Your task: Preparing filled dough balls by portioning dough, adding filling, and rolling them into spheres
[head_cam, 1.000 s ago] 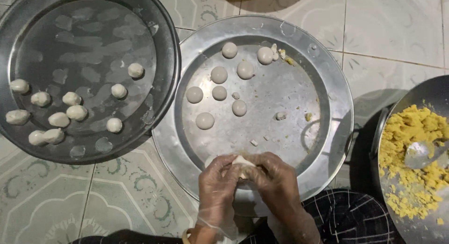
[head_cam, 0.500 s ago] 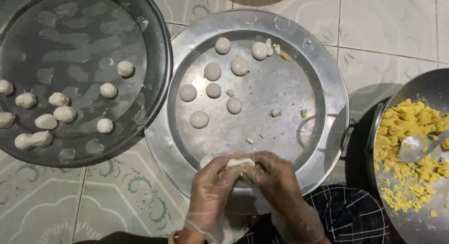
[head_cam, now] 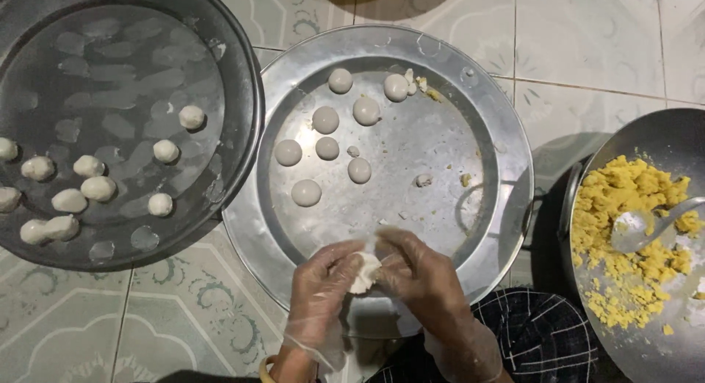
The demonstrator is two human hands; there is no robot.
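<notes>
Both my hands wear thin clear plastic gloves and meet over the near rim of a round metal tray [head_cam: 485,111]. Between them sits a white dough piece [head_cam: 365,271]; my left hand [head_cam: 321,284] cups it from the left while my right hand [head_cam: 417,273] pinches it from the right. Several smooth white dough balls [head_cam: 325,120] lie on the tray's far half, with a few crumbs near them.
A dark round pan [head_cam: 228,52] at the left holds several filled dough balls [head_cam: 81,196]. On the right stands a wok [head_cam: 661,133] of crumbly yellow filling [head_cam: 624,207] with a metal spoon [head_cam: 646,225] in it. The floor is patterned tile [head_cam: 587,38]. A checked cloth [head_cam: 543,331] covers my lap.
My hands have kept working the dough piece in the same spot over the tray's near rim, fingers shifting slightly. The view has drifted a little; nothing else moved.
</notes>
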